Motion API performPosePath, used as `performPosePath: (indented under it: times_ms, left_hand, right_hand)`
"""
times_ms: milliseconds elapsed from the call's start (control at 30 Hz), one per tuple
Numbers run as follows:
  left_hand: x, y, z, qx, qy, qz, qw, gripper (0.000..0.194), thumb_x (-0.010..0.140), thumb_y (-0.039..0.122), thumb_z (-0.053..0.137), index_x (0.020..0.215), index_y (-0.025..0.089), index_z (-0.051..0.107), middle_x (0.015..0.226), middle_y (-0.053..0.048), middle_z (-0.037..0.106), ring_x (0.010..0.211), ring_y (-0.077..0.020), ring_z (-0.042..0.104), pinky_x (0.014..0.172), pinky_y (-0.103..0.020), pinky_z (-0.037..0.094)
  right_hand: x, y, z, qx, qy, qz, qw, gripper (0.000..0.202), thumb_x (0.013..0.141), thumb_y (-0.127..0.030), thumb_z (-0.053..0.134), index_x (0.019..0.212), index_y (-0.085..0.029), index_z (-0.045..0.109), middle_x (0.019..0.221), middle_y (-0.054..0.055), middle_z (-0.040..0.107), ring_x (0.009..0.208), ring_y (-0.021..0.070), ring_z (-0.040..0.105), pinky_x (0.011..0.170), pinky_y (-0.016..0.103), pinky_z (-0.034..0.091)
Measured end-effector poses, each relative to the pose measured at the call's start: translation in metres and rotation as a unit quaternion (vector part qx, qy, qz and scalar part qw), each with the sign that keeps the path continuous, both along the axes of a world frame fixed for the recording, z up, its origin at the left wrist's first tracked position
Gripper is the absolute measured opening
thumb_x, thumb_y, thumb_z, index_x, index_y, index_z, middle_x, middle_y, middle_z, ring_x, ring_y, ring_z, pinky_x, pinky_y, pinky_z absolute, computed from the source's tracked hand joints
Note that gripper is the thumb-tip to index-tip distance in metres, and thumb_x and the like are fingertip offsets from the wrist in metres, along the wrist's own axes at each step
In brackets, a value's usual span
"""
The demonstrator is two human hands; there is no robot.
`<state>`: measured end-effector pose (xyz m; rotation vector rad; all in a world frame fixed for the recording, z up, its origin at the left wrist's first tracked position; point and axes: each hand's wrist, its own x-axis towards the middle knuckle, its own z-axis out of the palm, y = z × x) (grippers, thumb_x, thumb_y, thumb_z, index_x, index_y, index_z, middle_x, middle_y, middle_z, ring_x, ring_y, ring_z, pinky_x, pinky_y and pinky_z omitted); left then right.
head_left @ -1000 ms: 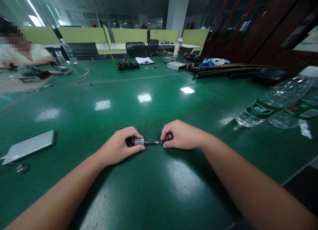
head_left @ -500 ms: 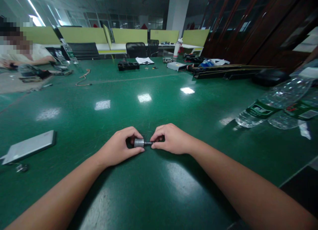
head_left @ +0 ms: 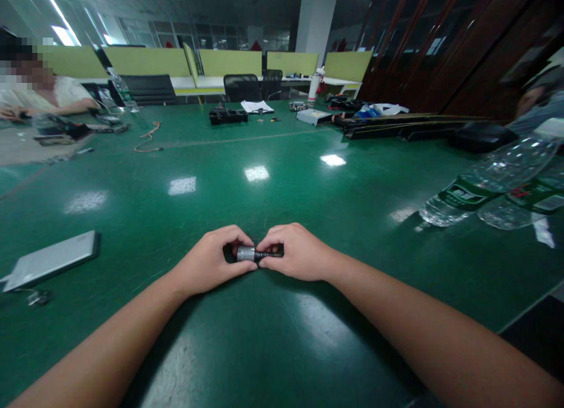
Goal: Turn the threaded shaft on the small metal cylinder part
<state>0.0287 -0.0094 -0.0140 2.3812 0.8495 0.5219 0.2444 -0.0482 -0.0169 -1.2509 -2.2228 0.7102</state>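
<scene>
A small silver metal cylinder (head_left: 245, 254) lies on its side low over the green table, with a thin dark shaft (head_left: 274, 255) sticking out of its right end. The shaft looks ribbed close to the cylinder. My left hand (head_left: 215, 256) is closed on the cylinder, thumb below and fingers above; its left end is hidden in the grip. From the right, my right hand (head_left: 297, 252) closes thumb and fingers round the ribbed base of the shaft, beside the cylinder's end. The shaft's far tip reaches into the hollow of my right hand.
On the left lies a grey slab-like device (head_left: 55, 260) with a cable. Clear plastic bottles (head_left: 467, 190) stand at the right. Farther back are a black tray-like part (head_left: 228, 116), a silver box (head_left: 314, 117) and dark strips (head_left: 388, 127). A person (head_left: 53, 96) sits far left.
My right hand has slid left along the shaft up to the cylinder, so more of the shaft's outer end shows. My left hand has hardly moved.
</scene>
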Motion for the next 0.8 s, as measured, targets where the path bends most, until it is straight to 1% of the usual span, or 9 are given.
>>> performPosePath:
  times_ms: [133, 267, 500, 800]
  left_hand:
    - [0.0007, -0.0008, 0.0016, 0.002, 0.004, 0.006, 1.000, 0.020, 0.078, 0.034, 0.072, 0.089, 0.019, 0.066, 0.086, -0.002, 0.066, 0.078, -0.0181, 0.062, 0.070, -0.028, 0.047]
    - [0.0003, -0.0017, 0.0029, 0.002, 0.003, 0.006, 1.000, 0.019, 0.081, 0.035, 0.071, 0.090, 0.019, 0.066, 0.088, -0.003, 0.067, 0.080, -0.0196, 0.062, 0.073, -0.030, 0.048]
    - [-0.0002, -0.0004, -0.0004, 0.004, 0.007, 0.007, 1.000, 0.023, 0.081, 0.039, 0.071, 0.090, 0.019, 0.065, 0.088, -0.004, 0.067, 0.080, -0.0193, 0.062, 0.074, -0.030, 0.048]
    - [-0.0009, -0.0003, -0.0002, -0.002, 0.010, 0.005, 1.000, 0.024, 0.082, 0.040, 0.071, 0.091, 0.018, 0.065, 0.089, -0.004, 0.067, 0.081, -0.0189, 0.062, 0.075, -0.030, 0.047]
  right_hand:
    - [0.0005, -0.0002, 0.0017, 0.005, -0.018, 0.002, 1.000, 0.018, 0.077, -0.018, 0.069, 0.093, -0.017, 0.076, 0.080, 0.003, 0.068, 0.070, 0.0121, 0.058, 0.066, 0.023, 0.042]
    - [0.0013, -0.0002, 0.0058, 0.004, -0.024, 0.003, 1.000, 0.018, 0.077, -0.017, 0.068, 0.093, -0.015, 0.077, 0.080, 0.004, 0.068, 0.069, 0.0122, 0.058, 0.065, 0.023, 0.041]
    - [0.0032, 0.0006, 0.0081, 0.001, -0.034, 0.008, 0.999, 0.017, 0.077, -0.016, 0.069, 0.092, -0.016, 0.077, 0.080, 0.003, 0.068, 0.070, 0.0119, 0.058, 0.064, 0.023, 0.040]
    - [0.0075, 0.0006, 0.0099, -0.008, -0.042, 0.020, 0.999, 0.017, 0.076, -0.016, 0.070, 0.092, -0.016, 0.077, 0.079, 0.003, 0.068, 0.070, 0.0119, 0.059, 0.064, 0.023, 0.041]
